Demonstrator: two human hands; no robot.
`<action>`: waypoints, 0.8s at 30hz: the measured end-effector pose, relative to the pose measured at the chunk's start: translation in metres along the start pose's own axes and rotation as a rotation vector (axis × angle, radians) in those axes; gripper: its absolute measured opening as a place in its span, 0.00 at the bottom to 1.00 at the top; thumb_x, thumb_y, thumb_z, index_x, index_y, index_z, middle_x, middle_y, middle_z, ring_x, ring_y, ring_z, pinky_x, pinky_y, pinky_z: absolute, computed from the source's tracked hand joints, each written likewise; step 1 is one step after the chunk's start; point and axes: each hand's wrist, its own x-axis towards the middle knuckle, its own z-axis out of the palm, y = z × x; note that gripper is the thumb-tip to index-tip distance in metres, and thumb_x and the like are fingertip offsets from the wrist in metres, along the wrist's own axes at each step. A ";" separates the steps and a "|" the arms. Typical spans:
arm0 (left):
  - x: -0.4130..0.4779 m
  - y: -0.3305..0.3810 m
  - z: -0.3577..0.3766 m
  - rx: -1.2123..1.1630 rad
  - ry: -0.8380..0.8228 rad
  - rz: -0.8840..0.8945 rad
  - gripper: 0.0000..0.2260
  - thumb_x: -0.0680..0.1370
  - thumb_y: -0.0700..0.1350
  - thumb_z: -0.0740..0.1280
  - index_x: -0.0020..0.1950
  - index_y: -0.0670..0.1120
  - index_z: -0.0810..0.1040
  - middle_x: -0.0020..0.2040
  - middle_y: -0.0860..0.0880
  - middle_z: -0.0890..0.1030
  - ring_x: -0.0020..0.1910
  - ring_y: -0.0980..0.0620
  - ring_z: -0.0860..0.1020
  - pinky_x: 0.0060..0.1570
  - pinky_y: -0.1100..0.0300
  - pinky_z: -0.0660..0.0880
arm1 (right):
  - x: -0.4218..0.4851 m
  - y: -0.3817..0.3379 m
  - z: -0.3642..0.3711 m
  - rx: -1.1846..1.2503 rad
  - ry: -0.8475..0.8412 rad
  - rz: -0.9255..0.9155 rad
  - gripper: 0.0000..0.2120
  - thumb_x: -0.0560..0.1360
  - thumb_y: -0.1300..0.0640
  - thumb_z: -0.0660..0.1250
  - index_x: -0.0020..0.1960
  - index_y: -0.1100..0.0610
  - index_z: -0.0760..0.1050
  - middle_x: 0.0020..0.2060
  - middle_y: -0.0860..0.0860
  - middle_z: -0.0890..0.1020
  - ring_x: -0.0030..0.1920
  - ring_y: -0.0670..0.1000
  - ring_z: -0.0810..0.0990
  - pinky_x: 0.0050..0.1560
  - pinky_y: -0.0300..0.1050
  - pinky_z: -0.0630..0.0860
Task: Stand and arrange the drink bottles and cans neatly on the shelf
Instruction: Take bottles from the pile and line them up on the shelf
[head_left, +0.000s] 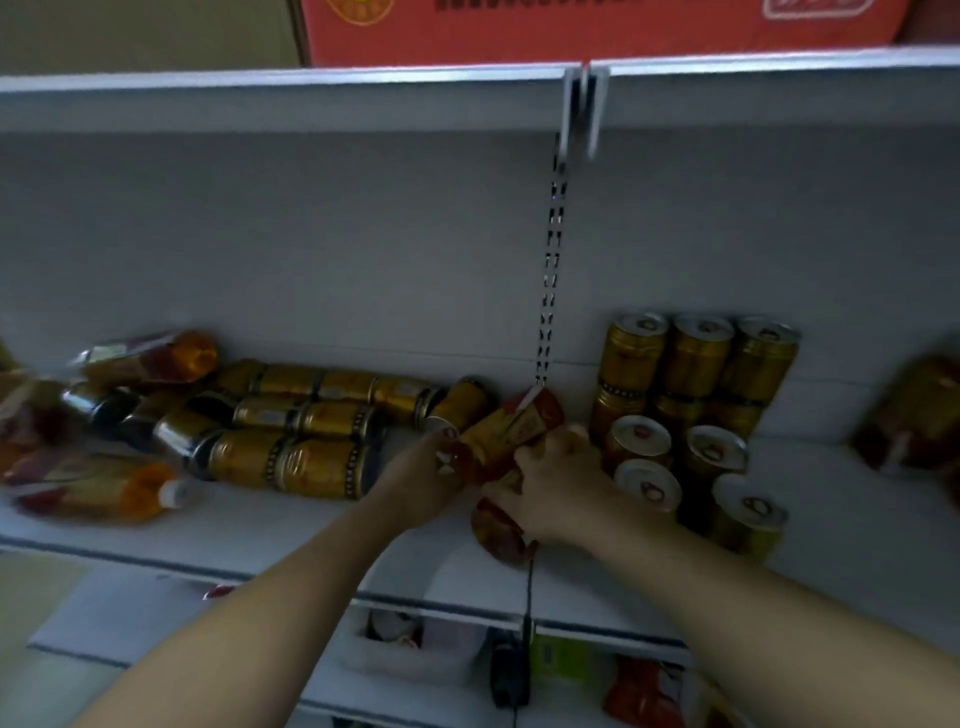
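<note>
Both my hands meet at the middle of the white shelf (291, 525). My right hand (558, 493) grips an amber drink bottle with a red and yellow label (511, 423), which lies tilted with its top toward the back wall. My left hand (423, 478) holds the same bottle on its left side. Several gold cans (311, 421) lie on their sides to the left. Several gold cans (696, 358) stand upright to the right, stacked in two layers at the back. More amber bottles (93, 488) lie at the far left.
Another bottle (919, 415) sits blurred at the far right. A slotted upright rail (551, 270) runs down the back wall. An upper shelf (311, 98) carries a red carton (597, 26). Lower shelves (156, 613) hold packets and a white tub (405, 644).
</note>
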 end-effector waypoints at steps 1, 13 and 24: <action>-0.003 -0.001 -0.006 0.041 0.013 0.015 0.15 0.75 0.48 0.67 0.60 0.48 0.71 0.51 0.49 0.78 0.46 0.53 0.76 0.42 0.60 0.73 | -0.003 -0.005 0.003 0.063 0.014 0.036 0.31 0.78 0.33 0.51 0.71 0.55 0.63 0.73 0.60 0.57 0.71 0.64 0.55 0.69 0.58 0.59; -0.039 -0.002 -0.088 0.118 0.299 0.473 0.09 0.77 0.47 0.62 0.54 0.45 0.73 0.49 0.51 0.72 0.50 0.52 0.70 0.38 0.63 0.61 | -0.025 -0.031 0.031 0.532 0.081 0.352 0.50 0.69 0.33 0.68 0.78 0.58 0.50 0.73 0.58 0.65 0.69 0.58 0.69 0.62 0.46 0.68; -0.030 0.005 -0.049 -0.225 -0.054 0.330 0.39 0.65 0.39 0.76 0.69 0.57 0.59 0.58 0.51 0.75 0.57 0.52 0.76 0.56 0.52 0.76 | -0.075 -0.022 0.030 0.964 0.501 0.366 0.35 0.65 0.53 0.77 0.68 0.48 0.64 0.55 0.48 0.77 0.57 0.52 0.77 0.55 0.48 0.73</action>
